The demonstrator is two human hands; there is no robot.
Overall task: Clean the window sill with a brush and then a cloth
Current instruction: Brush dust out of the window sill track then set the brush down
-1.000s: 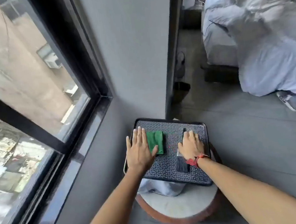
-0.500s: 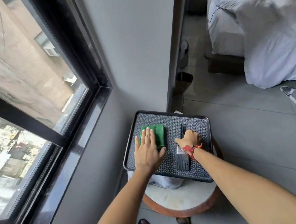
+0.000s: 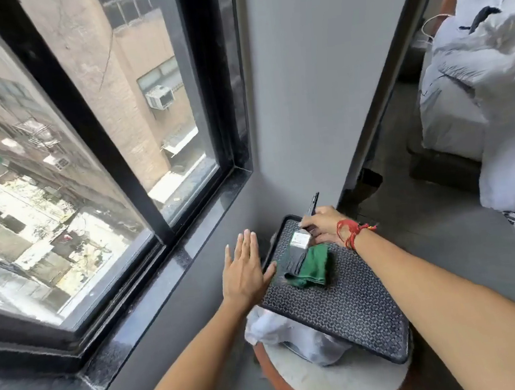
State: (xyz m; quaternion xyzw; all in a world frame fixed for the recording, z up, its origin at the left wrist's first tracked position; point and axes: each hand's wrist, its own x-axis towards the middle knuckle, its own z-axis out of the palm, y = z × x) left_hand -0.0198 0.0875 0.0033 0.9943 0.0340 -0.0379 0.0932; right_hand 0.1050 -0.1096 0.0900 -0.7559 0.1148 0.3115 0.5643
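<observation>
A flat paint brush [image 3: 299,246] with a black handle, silver ferrule and dark bristles is held above the dark patterned tray [image 3: 351,309]. My right hand [image 3: 324,224], with a red thread at the wrist, is shut on its handle. The bristles hang over a folded green cloth [image 3: 313,266] lying on the tray. My left hand [image 3: 245,270] is flat with fingers apart, empty, at the tray's left edge beside the wall under the window. The glossy black window sill [image 3: 163,277] runs diagonally at the left, below the black-framed window [image 3: 110,140].
The tray rests on a small round table [image 3: 330,387] with a white top and brown rim, with a crumpled white cloth [image 3: 283,335] beneath it. A grey wall column [image 3: 307,78] stands behind. A bed with white bedding [image 3: 487,97] is at the right across the grey floor.
My right hand has lifted the brush off the tray and carried it left over the green cloth. My left hand has come off the cloth toward the wall. The view has swung toward the window.
</observation>
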